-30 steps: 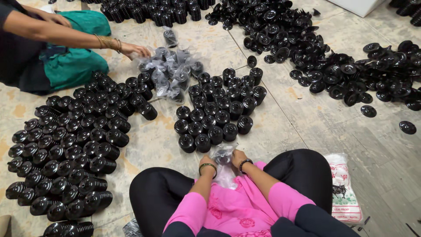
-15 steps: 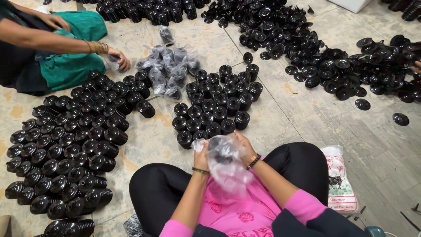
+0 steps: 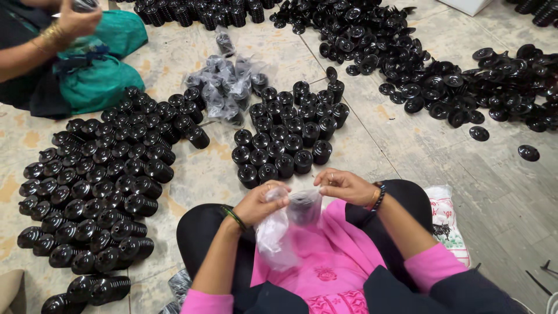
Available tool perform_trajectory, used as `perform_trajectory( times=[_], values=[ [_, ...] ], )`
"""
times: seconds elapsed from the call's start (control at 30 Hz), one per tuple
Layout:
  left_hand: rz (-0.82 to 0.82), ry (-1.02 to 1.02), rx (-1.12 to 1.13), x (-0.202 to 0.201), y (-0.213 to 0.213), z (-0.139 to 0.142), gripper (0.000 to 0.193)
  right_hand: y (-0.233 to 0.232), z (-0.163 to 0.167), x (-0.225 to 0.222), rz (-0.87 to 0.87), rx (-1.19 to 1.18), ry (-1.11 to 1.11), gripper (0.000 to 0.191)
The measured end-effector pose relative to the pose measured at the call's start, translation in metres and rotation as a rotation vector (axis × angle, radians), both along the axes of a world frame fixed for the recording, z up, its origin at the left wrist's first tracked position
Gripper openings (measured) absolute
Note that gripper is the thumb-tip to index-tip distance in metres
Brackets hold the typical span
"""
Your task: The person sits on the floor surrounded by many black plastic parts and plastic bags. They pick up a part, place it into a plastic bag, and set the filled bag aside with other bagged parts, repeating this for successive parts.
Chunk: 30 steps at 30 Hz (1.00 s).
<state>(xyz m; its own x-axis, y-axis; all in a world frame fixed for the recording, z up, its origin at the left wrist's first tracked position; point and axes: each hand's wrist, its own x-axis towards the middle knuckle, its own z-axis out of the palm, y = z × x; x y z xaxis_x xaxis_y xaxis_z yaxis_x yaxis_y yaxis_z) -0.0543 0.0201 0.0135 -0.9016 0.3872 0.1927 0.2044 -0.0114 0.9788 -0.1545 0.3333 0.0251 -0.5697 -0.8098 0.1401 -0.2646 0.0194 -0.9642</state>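
Bagging step, seated worker on a tiled floor (image 3: 442, 192) among stacked black ribbed parts (image 3: 93, 192): a black ribbed part (image 3: 303, 207) sits in a clear plastic bag (image 3: 279, 232) over the lap, near centre. The left hand (image 3: 261, 203) and right hand (image 3: 343, 185), fingers pinched narrow, each grip the bag's mouth; closing it likely calls for a steady two-sided pinch.

The scene is evenly and fairly brightly lit, with soft, diffuse light and only faint shadows under the black stacks (image 3: 93, 192) on the floor (image 3: 442, 174). Small highlights glint on the glossy black parts and on the clear plastic bag (image 3: 276, 232). Focus is sharp in the middle; the wide lens bends the far corners, and the near edge looks slightly soft.
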Motion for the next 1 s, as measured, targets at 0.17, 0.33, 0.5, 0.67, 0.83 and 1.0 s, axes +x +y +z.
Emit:
perform_trajectory(
  times=[0.17,0.33,0.5,0.67,0.83,1.0],
  values=[
    [0.210,-0.095,-0.716,0.006,0.016,-0.017,0.044,0.000,-0.006,0.012,-0.236,0.409,-0.073,0.026],
    [0.297,-0.776,0.284,-0.002,0.034,-0.080,0.039,-0.004,-0.040,0.038,-0.439,0.439,-0.091,0.016],
    [0.074,-1.150,0.846,0.007,0.042,-0.087,0.037,-0.016,-0.032,0.094,-0.160,0.346,0.676,0.009],
    [-0.161,-0.701,0.550,0.026,0.062,-0.041,0.022,-0.026,0.022,0.109,-0.320,0.156,0.650,0.011],
    [-0.070,-0.296,0.010,0.042,0.070,0.003,0.021,-0.021,0.045,0.096,-0.343,0.119,0.471,0.007],
    [0.186,0.194,-0.356,0.049,0.088,0.020,0.025,-0.028,0.021,0.098,-0.334,-0.053,0.345,0.012]
  ],
)
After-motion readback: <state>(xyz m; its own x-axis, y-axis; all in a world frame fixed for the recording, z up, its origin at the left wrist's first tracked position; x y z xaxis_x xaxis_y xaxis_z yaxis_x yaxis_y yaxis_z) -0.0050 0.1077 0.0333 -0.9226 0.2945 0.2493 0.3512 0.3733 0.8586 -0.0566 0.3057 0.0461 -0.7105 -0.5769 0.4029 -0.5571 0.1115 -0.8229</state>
